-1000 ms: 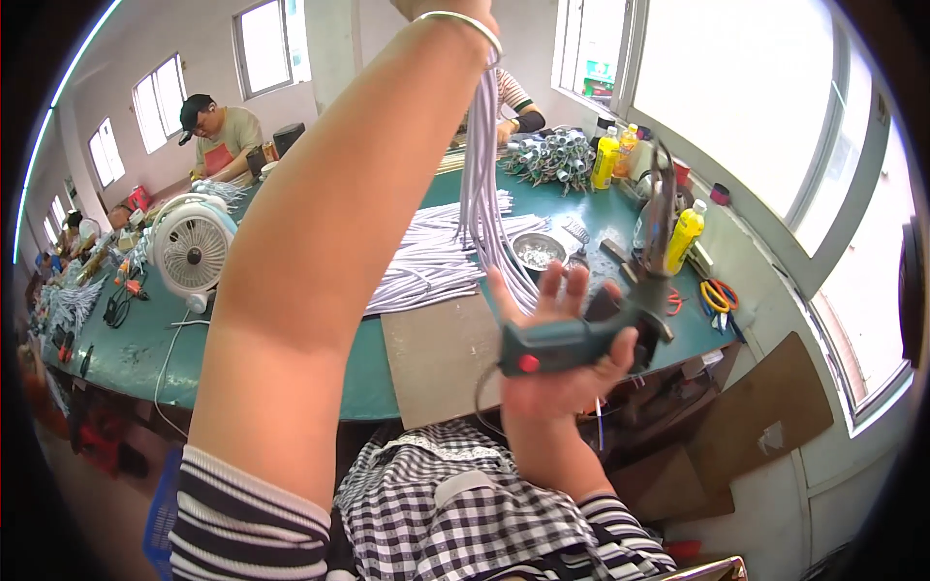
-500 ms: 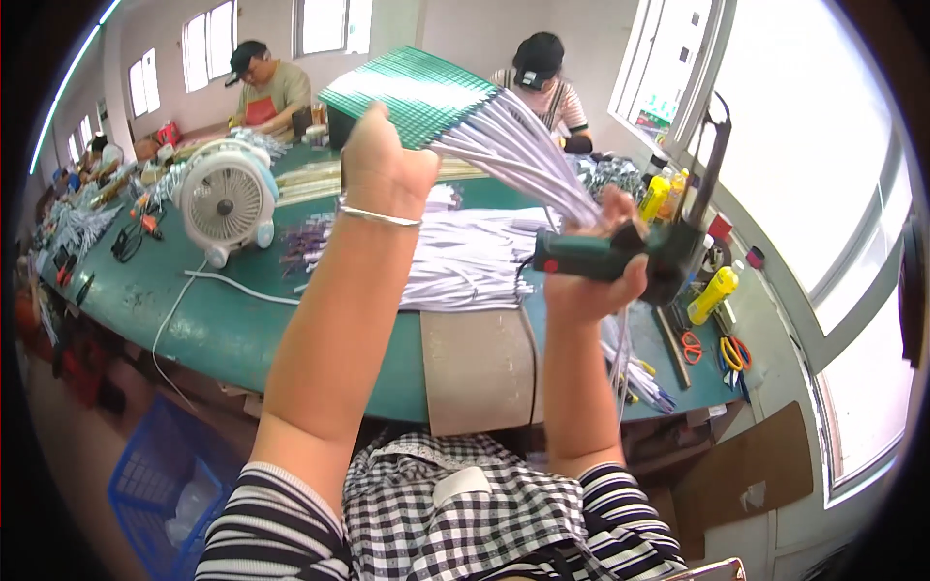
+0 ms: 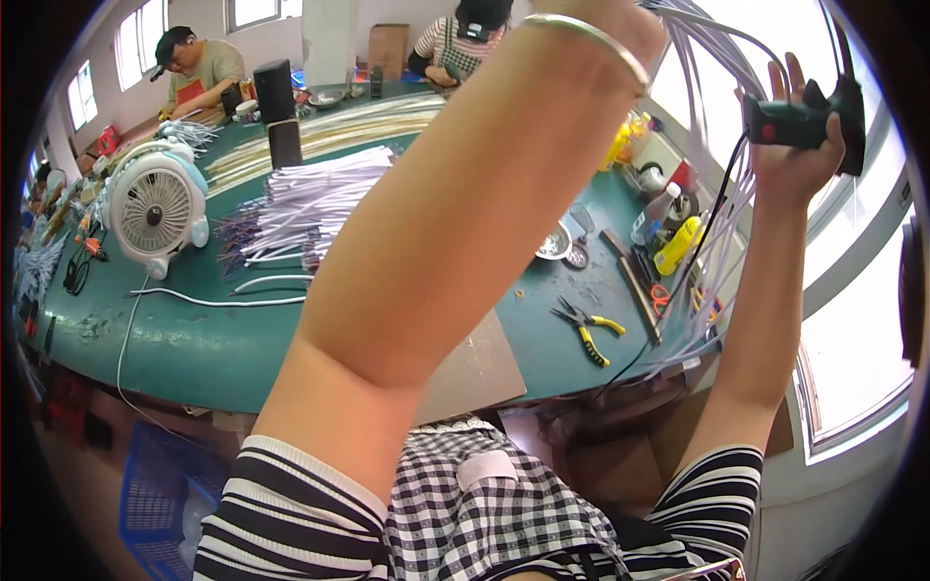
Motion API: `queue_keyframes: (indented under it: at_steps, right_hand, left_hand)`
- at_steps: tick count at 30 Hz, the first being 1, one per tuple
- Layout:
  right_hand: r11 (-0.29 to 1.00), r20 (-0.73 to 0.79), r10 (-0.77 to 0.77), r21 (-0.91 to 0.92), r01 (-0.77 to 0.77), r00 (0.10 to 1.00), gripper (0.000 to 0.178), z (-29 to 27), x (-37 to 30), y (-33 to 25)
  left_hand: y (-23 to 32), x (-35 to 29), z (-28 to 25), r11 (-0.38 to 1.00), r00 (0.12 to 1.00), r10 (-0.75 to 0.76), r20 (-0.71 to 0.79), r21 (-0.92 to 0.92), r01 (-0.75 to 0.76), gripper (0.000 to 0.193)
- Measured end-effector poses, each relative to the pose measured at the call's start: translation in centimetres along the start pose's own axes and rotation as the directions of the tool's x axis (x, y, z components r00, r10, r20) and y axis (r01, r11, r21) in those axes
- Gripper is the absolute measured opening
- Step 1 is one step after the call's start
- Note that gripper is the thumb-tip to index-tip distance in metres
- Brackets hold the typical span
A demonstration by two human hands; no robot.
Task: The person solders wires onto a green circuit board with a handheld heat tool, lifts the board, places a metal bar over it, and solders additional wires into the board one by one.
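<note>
Above the green table, the step in hand looks like managing a bundle of pale strands up in the air, and the next move seems to call for a steady hold and some care that the loose lengths do not snag. The bundle hangs at the upper right, in front of the window, trailing down toward the table's right edge; it looks smooth, limp and greyish lilac, spread into loose curves, its top out of view. A dark green tool lies across the right hand, gripped with the thumb while other fingers stretch up behind it. The left hand is cut off above, so I cannot tell whether its fingers close on the strands. A thin black cord hangs from the tool, which carries a small red button
</note>
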State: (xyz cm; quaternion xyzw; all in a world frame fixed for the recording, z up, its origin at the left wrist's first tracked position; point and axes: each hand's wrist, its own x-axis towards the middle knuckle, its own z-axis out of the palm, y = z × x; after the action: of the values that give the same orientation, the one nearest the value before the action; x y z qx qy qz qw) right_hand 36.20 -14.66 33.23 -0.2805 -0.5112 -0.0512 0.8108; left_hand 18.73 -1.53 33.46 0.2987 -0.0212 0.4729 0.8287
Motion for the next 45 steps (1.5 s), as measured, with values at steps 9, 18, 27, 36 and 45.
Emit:
queue_keyframes:
  at_steps: [9,18,27,36,45]
  right_hand:
    - [0.933,0.079,0.356,0.029,-0.359,0.931,0.05,-5.8,-18.6,11.0]
    - [0.631,0.055,0.768,0.106,-0.769,0.638,0.053,-1.2,-35.5,8.7]
    - [0.293,0.084,0.951,0.045,-0.955,0.296,0.065,-5.0,-33.5,-0.7]
    - [0.493,-0.157,0.867,0.122,-0.862,0.473,0.063,-5.9,-35.5,3.6]
    - [0.668,-0.166,0.732,-0.019,-0.744,0.661,0.063,-9.2,-31.4,5.7]
  left_hand:
    - [-5.7,-8.6,-17.7,0.984,0.961,-0.099,-0.256,-0.168,0.056,0.026]
    - [-2.0,-19.1,-29.3,0.963,0.781,-0.262,-0.567,-0.105,0.247,0.029]
    - [-0.7,-21.7,-32.7,0.955,0.81,-0.293,-0.507,-0.118,0.272,0.035]
    - [0.7,-22.0,-35.3,0.96,0.799,-0.247,-0.549,-0.026,0.279,0.035]
    - [2.9,-21.7,-36.6,0.951,0.849,-0.218,-0.482,0.092,0.297,0.034]
